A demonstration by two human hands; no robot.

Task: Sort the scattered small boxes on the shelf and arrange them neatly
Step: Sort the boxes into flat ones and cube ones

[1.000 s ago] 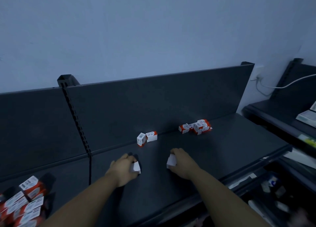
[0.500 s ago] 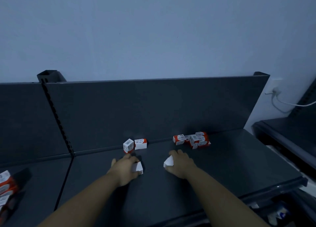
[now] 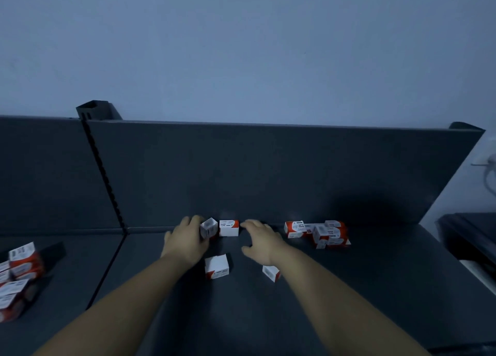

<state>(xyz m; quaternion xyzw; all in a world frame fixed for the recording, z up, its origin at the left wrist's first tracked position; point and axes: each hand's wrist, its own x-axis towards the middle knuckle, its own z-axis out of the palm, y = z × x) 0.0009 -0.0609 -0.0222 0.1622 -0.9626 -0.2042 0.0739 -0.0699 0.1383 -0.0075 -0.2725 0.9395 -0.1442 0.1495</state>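
Head view: dark matte metal shelf (image 3: 375, 288), small cardboard boxes, cuboid, white with red ends. Left hand (image 3: 188, 241) curls against tilted box (image 3: 208, 227) by back panel (image 3: 268, 173); grip cannot be told. Right hand (image 3: 261, 241) spread wide, empty, beside flat box (image 3: 229, 228). Half second ago each hand held box; now both released: near box (image 3: 217, 266), far box (image 3: 271, 272). Cluster (image 3: 319, 232) right, pile (image 3: 18, 272) left, counts unclear.
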